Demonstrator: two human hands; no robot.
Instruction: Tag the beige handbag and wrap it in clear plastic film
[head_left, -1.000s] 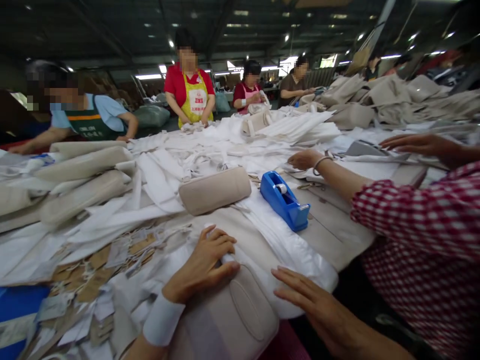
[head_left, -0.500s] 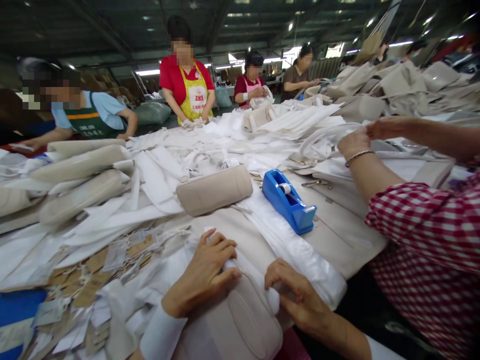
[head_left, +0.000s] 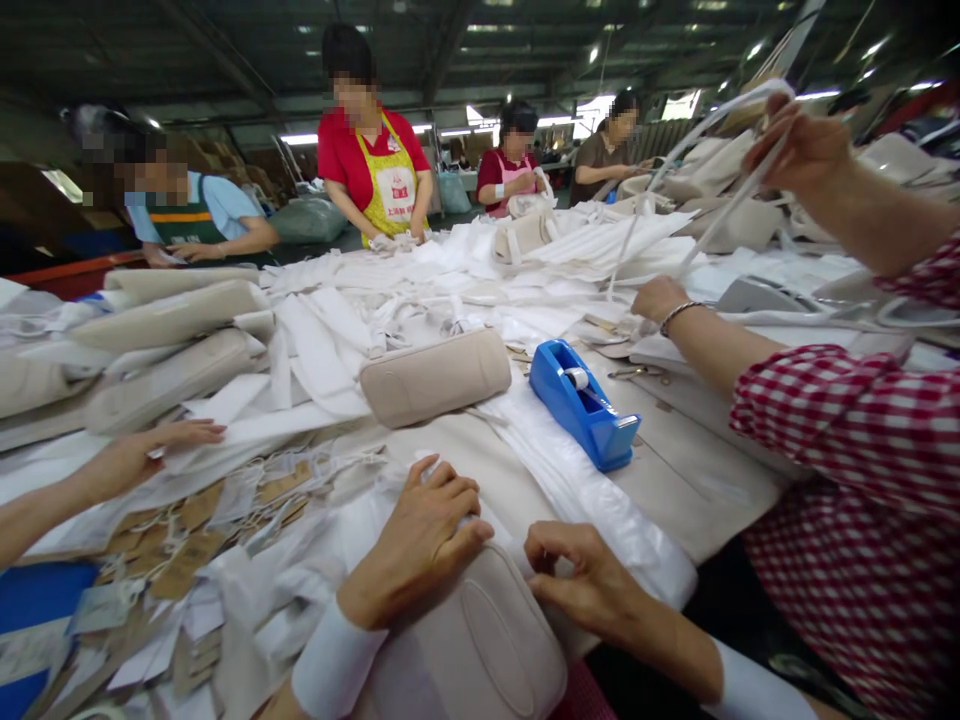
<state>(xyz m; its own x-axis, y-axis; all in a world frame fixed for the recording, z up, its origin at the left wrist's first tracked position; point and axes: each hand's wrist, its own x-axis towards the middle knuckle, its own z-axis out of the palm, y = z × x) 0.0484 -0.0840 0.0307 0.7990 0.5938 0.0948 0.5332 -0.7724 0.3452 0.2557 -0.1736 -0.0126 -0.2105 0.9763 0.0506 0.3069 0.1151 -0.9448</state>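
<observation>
A beige handbag (head_left: 465,640) lies at the table's near edge, its side panel with an oval seam facing up. My left hand (head_left: 424,535) grips its far edge, with the fingers bent over and the thumb along the top. Close to the bag's right edge, my right hand (head_left: 592,585) is closed in a pinch; whatever lies between its fingertips is hidden. Beyond the hands sit another beige bag (head_left: 439,378), a blue tape dispenser (head_left: 581,400) and a stack of clear plastic sleeves (head_left: 630,540).
Brown and white hang tags (head_left: 187,560) are heaped at left. A co-worker's hand (head_left: 139,460) reaches in above them. On the right, a person in a checked sleeve (head_left: 832,410) lifts a white strap (head_left: 712,115). Wrapped bags (head_left: 165,320) are piled at far left.
My right hand's fingers have drawn into a tighter pinch by the bag's edge. A co-worker's hand has come in from the left. The person on the right has raised a strap.
</observation>
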